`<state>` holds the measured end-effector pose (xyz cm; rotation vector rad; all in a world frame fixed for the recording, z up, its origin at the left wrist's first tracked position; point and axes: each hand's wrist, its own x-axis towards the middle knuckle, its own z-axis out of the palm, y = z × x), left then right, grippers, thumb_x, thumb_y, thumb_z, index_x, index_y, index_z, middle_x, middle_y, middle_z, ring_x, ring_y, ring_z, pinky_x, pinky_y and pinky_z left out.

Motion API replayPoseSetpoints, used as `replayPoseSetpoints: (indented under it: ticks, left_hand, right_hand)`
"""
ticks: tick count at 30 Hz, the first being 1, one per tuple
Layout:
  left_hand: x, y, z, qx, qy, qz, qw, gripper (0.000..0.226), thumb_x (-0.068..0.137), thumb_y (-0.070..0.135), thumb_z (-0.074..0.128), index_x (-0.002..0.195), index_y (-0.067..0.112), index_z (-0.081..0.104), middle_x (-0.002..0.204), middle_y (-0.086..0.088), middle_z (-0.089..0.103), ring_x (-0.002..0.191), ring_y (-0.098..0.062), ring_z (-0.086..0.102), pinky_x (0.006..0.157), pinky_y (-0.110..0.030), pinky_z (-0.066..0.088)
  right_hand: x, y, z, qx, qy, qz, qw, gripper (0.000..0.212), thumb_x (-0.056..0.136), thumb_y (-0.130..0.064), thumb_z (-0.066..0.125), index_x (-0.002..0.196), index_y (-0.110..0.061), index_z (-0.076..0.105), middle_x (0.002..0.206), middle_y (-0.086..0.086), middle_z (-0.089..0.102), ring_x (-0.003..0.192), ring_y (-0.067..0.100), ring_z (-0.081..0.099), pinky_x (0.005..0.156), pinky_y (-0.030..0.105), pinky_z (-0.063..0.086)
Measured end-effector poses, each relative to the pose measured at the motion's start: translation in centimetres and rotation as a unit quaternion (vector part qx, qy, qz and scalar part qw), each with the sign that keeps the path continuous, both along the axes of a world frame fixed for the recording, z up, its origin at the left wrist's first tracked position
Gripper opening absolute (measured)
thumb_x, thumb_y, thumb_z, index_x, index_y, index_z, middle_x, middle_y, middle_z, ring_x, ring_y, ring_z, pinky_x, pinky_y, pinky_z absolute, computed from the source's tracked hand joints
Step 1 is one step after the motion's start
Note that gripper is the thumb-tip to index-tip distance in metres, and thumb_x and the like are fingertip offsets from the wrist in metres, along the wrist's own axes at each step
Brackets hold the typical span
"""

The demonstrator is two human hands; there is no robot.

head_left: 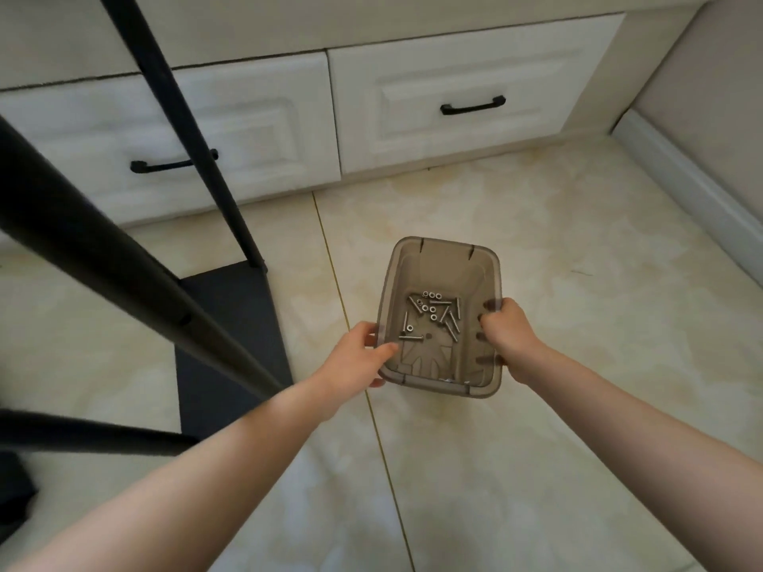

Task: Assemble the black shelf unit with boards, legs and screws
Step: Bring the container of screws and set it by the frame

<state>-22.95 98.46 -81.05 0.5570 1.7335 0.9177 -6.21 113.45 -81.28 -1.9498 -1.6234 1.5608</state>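
A translucent grey-brown plastic bin (437,262) sits between my hands over the tiled floor. Several silver screws (433,313) and small nuts lie loose on its bottom. My left hand (359,353) grips the bin's left rim, fingers curled over the edge. My right hand (505,328) grips the right rim the same way. To the left stands the partly built black shelf unit: a black board (231,332) lies flat on the floor, with black tube legs (194,150) rising from it toward the camera.
White drawer fronts with black handles (472,106) run along the back. A grey skirting board (693,200) lines the right wall. Beige floor tiles (578,282) spread around the bin. A thick black leg (82,241) crosses the left foreground.
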Motion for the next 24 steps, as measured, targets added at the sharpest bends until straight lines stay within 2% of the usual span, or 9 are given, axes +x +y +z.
replayPoseSetpoints:
  ticks: [2, 4, 7, 9, 11, 13, 15, 19, 24]
  left_hand:
    - [-0.1, -1.5, 1.1, -0.001, 0.005, 0.004, 1.0, 0.03, 0.1, 0.022, 0.062, 0.127, 0.024, 0.048, 0.116, 0.01, 0.058, 0.103, -0.009, 0.061, 0.074, -0.024, 0.059]
    - [-0.4, -3.2, 2.5, -0.009, 0.017, 0.004, 1.0, 0.035, 0.099, 0.018, 0.062, 0.13, 0.026, 0.048, 0.123, 0.008, 0.057, 0.108, -0.012, 0.06, 0.076, -0.025, 0.059]
    - [-1.0, -5.8, 5.0, -0.006, 0.075, 0.005, 0.997, 0.032, 0.099, 0.017, 0.062, 0.127, 0.028, 0.051, 0.122, 0.014, 0.056, 0.105, -0.009, 0.06, 0.078, -0.023, 0.058]
    - [-1.6, -7.8, 6.8, -0.006, 0.079, 0.031, 0.996, 0.025, 0.098, 0.014, 0.062, 0.12, 0.023, 0.058, 0.12, 0.009, 0.062, 0.105, -0.01, 0.062, 0.08, -0.028, 0.061]
    - [-2.2, -10.2, 8.7, -0.021, 0.066, 0.05, 0.996, 0.017, 0.096, 0.011, 0.062, 0.111, 0.019, 0.066, 0.114, 0.001, 0.069, 0.104, -0.015, 0.066, 0.08, -0.032, 0.062]
    - [-2.7, -13.0, 10.3, -0.03, 0.079, 0.049, 0.995, 0.015, 0.095, 0.01, 0.062, 0.102, 0.019, 0.071, 0.107, -0.004, 0.073, 0.099, -0.018, 0.07, 0.077, -0.031, 0.063]
    - [-3.1, -15.7, 11.8, -0.04, 0.102, 0.029, 0.994, 0.016, 0.095, 0.011, 0.062, 0.099, 0.022, 0.072, 0.105, 0.0, 0.073, 0.098, -0.013, 0.07, 0.074, -0.028, 0.062]
    - [-4.6, -20.2, 15.1, -0.072, 0.137, 0.025, 0.988, 0.016, 0.096, 0.012, 0.06, 0.102, 0.023, 0.07, 0.107, -0.001, 0.071, 0.101, -0.015, 0.068, 0.074, -0.027, 0.061]
    - [-7.7, -24.7, 20.3, -0.137, 0.148, 0.011, 0.979, 0.017, 0.101, 0.02, 0.059, 0.117, 0.02, 0.064, 0.116, -0.001, 0.066, 0.105, -0.012, 0.064, 0.082, -0.027, 0.061]
  right_hand:
    - [0.6, -0.5, 0.8, 0.015, -0.035, 0.046, 0.998, 0.04, 0.095, -0.022, 0.047, 0.131, -0.008, 0.037, 0.116, 0.014, 0.056, 0.1, 0.031, 0.058, 0.082, 0.043, 0.054]
    - [1.1, -0.7, 2.0, 0.03, -0.068, 0.063, 0.995, 0.057, 0.097, -0.024, 0.049, 0.144, -0.002, 0.025, 0.132, 0.02, 0.049, 0.111, 0.035, 0.053, 0.083, 0.037, 0.045]
    - [1.5, -0.9, 4.4, 0.115, -0.097, 0.096, 0.984, 0.066, 0.095, -0.019, 0.054, 0.149, 0.002, 0.021, 0.143, 0.025, 0.04, 0.123, 0.041, 0.048, 0.093, 0.039, 0.044]
    - [1.1, -1.5, 6.7, 0.16, -0.096, 0.127, 0.974, 0.063, 0.094, -0.015, 0.054, 0.148, 0.001, 0.026, 0.141, 0.025, 0.042, 0.124, 0.042, 0.048, 0.099, 0.041, 0.043]
    - [0.1, -2.7, 8.9, 0.184, -0.078, 0.157, 0.967, 0.057, 0.092, -0.013, 0.055, 0.144, 0.001, 0.033, 0.14, 0.023, 0.044, 0.125, 0.039, 0.048, 0.101, 0.037, 0.04]
    - [-1.3, -4.4, 11.1, 0.197, -0.054, 0.193, 0.96, 0.054, 0.092, -0.012, 0.056, 0.141, 0.0, 0.038, 0.14, 0.02, 0.046, 0.128, 0.033, 0.047, 0.1, 0.031, 0.037]
    - [-3.0, -6.3, 13.4, 0.21, -0.033, 0.236, 0.948, 0.049, 0.093, -0.015, 0.057, 0.139, -0.004, 0.043, 0.138, 0.014, 0.05, 0.126, 0.028, 0.049, 0.097, 0.029, 0.038]
    - [-6.0, -10.6, 17.7, 0.215, 0.031, 0.317, 0.923, 0.038, 0.095, -0.02, 0.056, 0.133, -0.015, 0.05, 0.129, 0.003, 0.057, 0.114, 0.018, 0.054, 0.091, 0.028, 0.042]
    - [-9.5, -16.0, 22.2, 0.208, 0.097, 0.404, 0.885, 0.043, 0.096, -0.024, 0.059, 0.137, -0.021, 0.046, 0.126, -0.004, 0.053, 0.113, 0.013, 0.053, 0.092, 0.027, 0.046]
